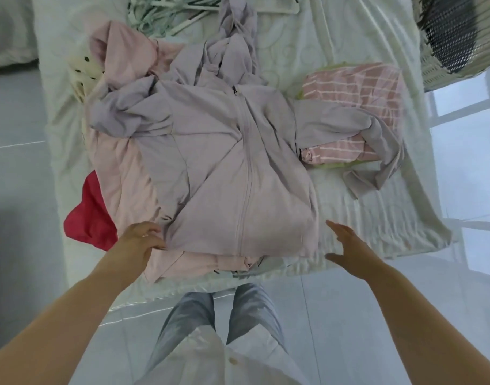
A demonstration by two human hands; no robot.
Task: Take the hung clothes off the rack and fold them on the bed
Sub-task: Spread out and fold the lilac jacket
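the hoodie (238,168) lies zip-up on the bed (377,218), spread over a pink top (121,173), likely so it can be squared for folding. at its near hem corner the left hand (143,240) pinches the fabric, seemingly to pull it taut. the right hand (349,245) hovers just beside the hem's other corner, fingers straight, holding nothing. one sleeve drapes over a folded striped piece (355,84); hangers (166,12) lie beyond the hood.

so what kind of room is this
Probably a bedroom: a bed with a pale quilted cover, a lilac zip jacket and other clothes spread on it, loose hangers at its far end, and a woven basket beside it.
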